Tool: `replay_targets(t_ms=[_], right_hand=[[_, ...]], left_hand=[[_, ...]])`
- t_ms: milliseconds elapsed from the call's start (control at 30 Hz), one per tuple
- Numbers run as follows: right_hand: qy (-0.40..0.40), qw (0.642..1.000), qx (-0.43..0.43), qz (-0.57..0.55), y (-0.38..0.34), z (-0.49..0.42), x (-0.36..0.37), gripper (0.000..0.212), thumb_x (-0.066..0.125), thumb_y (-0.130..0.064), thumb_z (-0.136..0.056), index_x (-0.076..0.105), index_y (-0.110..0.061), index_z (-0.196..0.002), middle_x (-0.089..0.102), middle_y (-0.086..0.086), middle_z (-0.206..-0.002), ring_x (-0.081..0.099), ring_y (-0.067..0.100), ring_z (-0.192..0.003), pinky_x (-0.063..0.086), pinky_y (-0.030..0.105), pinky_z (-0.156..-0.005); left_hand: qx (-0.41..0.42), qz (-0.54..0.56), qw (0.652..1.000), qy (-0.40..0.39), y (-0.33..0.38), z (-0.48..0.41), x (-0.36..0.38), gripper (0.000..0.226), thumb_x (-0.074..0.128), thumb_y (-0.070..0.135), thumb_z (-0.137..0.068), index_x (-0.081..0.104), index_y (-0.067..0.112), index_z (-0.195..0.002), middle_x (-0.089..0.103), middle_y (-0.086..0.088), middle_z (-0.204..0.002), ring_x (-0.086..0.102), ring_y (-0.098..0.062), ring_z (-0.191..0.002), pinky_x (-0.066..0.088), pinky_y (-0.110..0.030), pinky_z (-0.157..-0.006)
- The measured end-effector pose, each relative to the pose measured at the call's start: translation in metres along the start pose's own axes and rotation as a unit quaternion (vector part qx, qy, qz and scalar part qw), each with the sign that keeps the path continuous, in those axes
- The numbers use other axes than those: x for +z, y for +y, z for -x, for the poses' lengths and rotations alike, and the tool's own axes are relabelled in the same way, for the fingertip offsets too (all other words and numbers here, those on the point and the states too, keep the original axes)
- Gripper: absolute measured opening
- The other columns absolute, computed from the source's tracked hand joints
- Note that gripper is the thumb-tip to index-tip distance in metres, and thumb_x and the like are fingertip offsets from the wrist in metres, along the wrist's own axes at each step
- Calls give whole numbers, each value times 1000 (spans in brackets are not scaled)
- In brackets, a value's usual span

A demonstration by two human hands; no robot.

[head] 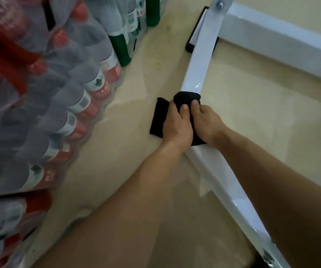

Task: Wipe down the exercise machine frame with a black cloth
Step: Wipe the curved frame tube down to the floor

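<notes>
One left hand [177,124], one right hand [207,122], one black cloth [186,96]. Two white frame pieces: diagonal bar [198,64] and cross bar [283,41], upper right. Two bolts [220,5] [268,257]. One black foot pad [190,47]. Wrapped bottles [109,72], left: too blurred to count.

A storeroom — shrink-wrapped bottled-water packs [39,113] stacked on a tiled floor [252,117].

black cloth [186,97] is bunched over the glossy white frame [199,60] about midway, with one flat flap sticking out left. the frame's a slanted tube, bolted up top, low over the floor.
</notes>
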State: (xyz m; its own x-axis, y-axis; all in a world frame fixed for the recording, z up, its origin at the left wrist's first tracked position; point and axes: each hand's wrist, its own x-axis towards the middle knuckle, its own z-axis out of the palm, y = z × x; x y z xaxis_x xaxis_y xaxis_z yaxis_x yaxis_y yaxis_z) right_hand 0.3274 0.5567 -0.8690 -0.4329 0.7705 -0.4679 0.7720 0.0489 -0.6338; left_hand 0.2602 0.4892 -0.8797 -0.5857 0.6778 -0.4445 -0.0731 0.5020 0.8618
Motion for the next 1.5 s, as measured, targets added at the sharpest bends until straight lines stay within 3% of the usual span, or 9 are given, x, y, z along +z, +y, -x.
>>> replay_targets(t_ms=[100, 267, 433, 600, 733, 900, 1133, 1267, 1500], right_hand=[[18, 997, 32, -65, -8, -20, -2, 59, 23, -43, -108, 63, -2, -119, 64, 9, -105, 59, 18, -87, 40, 28, -77], [105, 989, 54, -94, -28, -70, -15, 58, 21, -41, -109, 61, 0, -120, 61, 12, -103, 54, 18, -79, 39, 26, -74], [168, 978, 78, -97, -45, -123, -39, 57, 21, -38, -109, 54, 3, -131, 60, 21, -129, 58, 33, -113, 41, 30, -86], [147, 985, 51, -81, -56, -158, -64, 49, 22, -29, -109, 46, 4, -136, 54, 27, -135, 53, 39, -122, 41, 39, -95], [155, 985, 64, -40, -59, -171, -76, 48, 23, -30, -109, 44, 0, -140, 53, 21, -139, 52, 32, -125, 32, 29, -84], [159, 985, 35, -49, -53, -137, -59, 41, 24, -18, -108, 43, 6, -135, 52, 30, -135, 52, 43, -121, 39, 42, -87], [86, 996, 6, 2, -23, -43, -10, 52, 19, -36, -109, 59, -4, -97, 62, 21, -110, 60, 33, -102, 32, 26, -72], [23, 999, -8, 34, -7, 7, 2, 60, 19, -40, -109, 61, 2, -120, 63, 25, -122, 59, 37, -112, 37, 31, -85], [-37, 993, -24, 113, 40, 66, -10, 55, 19, -44, -107, 62, -10, -115, 66, 18, -119, 59, 35, -109, 36, 33, -85]], left_hand=[[33, -15, 996, -76, 11, -34, -13, 41, 37, 32, -107, 45, 21, -145, 57, 5, -120, 50, -10, -107, 34, -18, -85], [60, -88, 980, -169, 45, -103, -14, 42, 35, 37, -107, 48, 20, -143, 59, -6, -132, 54, -23, -122, 40, -34, -103], [72, -142, 970, -181, 76, -149, 2, 50, 32, 41, -107, 46, 14, -147, 55, -13, -140, 53, -28, -125, 40, -37, -107], [89, -194, 963, -166, 110, -180, 16, 52, 27, 39, -108, 52, 5, -138, 60, -18, -131, 57, -30, -115, 45, -35, -99], [86, -156, 971, -158, 117, -189, 22, 50, 29, 38, -108, 51, 6, -140, 60, -17, -131, 58, -29, -115, 46, -35, -101], [88, -144, 976, -141, 97, -159, 13, 48, 30, 36, -108, 48, 9, -143, 58, -15, -135, 56, -26, -114, 43, -30, -93], [87, -45, 992, -80, 23, -69, -6, 49, 36, 31, -107, 35, 11, -152, 49, -15, -147, 46, -27, -134, 33, -28, -106], [65, 49, 996, -25, -15, -6, 0, 55, 37, 33, -108, 23, 15, -157, 37, -9, -156, 37, -12, -135, 24, -16, -104], [7, 114, 993, 8, -49, 74, 39, 70, 36, 37, -107, -7, 18, -159, 3, -1, -168, 12, -10, -151, 12, -25, -121]])
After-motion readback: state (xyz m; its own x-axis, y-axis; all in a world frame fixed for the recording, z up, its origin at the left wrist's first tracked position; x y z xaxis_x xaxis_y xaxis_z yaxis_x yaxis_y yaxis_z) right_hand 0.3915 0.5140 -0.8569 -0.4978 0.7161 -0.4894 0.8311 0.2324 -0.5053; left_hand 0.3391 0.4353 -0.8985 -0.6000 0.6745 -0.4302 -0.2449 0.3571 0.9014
